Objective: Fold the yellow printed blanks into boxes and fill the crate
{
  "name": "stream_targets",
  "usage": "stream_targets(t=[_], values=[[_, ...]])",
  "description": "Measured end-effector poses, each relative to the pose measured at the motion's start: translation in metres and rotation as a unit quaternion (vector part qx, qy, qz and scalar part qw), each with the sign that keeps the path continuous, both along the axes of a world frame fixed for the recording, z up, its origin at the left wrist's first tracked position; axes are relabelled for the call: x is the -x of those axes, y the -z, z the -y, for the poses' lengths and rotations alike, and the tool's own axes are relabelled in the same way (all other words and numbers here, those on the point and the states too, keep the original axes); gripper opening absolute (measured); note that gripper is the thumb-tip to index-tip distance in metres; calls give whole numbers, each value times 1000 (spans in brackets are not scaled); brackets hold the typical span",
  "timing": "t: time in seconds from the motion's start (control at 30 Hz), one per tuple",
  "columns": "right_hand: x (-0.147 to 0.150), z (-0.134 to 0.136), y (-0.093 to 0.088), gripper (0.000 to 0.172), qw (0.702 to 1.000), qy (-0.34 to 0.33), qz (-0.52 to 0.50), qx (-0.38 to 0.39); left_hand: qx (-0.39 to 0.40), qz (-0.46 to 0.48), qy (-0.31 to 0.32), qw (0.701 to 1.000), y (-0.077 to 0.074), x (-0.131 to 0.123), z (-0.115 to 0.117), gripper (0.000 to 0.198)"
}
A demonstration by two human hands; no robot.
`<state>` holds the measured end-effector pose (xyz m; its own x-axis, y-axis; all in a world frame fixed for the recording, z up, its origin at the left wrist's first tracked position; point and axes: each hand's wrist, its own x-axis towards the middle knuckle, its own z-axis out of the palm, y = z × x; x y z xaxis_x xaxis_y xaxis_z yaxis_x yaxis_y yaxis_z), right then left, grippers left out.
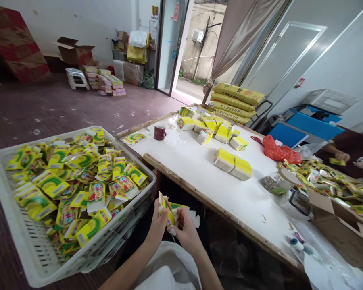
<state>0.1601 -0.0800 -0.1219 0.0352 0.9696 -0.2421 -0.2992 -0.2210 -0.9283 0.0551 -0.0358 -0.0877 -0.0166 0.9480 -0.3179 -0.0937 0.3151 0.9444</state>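
Note:
Over my lap, my left hand [159, 219] and my right hand [186, 228] are both closed on a small yellow carton [170, 216] that stands tilted between them. The left fingers wrap its near side, and the right fingers pinch its lower right edge. Behind my right hand, more yellow cardboard with white flaps [195, 218] lies on my lap, partly hidden. To my left stands a white plastic basket [109, 224] heaped with yellow and green cartons [78, 165], many showing a barcode. Their contents cannot be made out.
On the white table [196, 173] stand bundled card stacks [232, 163], a dark red mug [160, 131], a red bag [280, 150] and a jar [275, 183]. An open cardboard box [341, 233] sits right. Across the table, another person's hand [340, 156] holds a yellow piece beside a pile.

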Motion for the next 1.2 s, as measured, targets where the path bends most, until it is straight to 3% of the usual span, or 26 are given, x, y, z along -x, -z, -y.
stream_targets(t=[0.07, 0.17, 0.3, 0.47, 0.63, 0.77, 0.8, 0.87, 0.93, 0.97, 1.07, 1.13, 1.2], values=[[-1, 1, -3, 34, 1000, -8, -6, -20, -36, -61, 14, 997, -3, -1, -4, 55], [8, 2, -9, 37, 996, -37, -68, -50, -77, -129, -22, 988, -4, -3, -12, 49], [18, 0, -11, 27, 995, -26, -85, -50, -70, -152, -51, 985, -3, -1, -16, 54], [-6, -6, -5, 12, 998, 31, 23, -43, -39, -36, 5, 999, -9, -4, -5, 54], [-40, -7, -2, 15, 989, 81, 101, -65, 17, -31, 75, 997, -15, -7, -11, 41], [-62, -5, -3, 29, 941, 127, 265, -170, -57, -65, 57, 995, -30, 6, -26, 58], [-65, -3, -5, 31, 920, 132, 312, -198, -87, -98, 78, 988, -36, 10, -29, 67], [-68, -1, -11, 32, 878, 105, 389, -258, -124, -181, 191, 957, -46, 15, -34, 91], [-64, 2, -16, 33, 848, 60, 424, -313, -97, -259, 323, 905, -52, 15, -36, 105], [-61, 3, -17, 33, 840, 54, 430, -325, -70, -279, 376, 881, -53, 13, -36, 102], [-51, 6, -12, 34, 866, 131, 400, -270, -33, -301, 424, 853, -49, 8, -32, 72], [-45, 6, -5, 56, 918, 180, 302, -183, -58, -325, 407, 852, -45, 5, -27, 65], [-38, 4, 1, 66, 972, 163, 142, -90, -85, -350, 405, 840, -42, 2, -20, 71]])
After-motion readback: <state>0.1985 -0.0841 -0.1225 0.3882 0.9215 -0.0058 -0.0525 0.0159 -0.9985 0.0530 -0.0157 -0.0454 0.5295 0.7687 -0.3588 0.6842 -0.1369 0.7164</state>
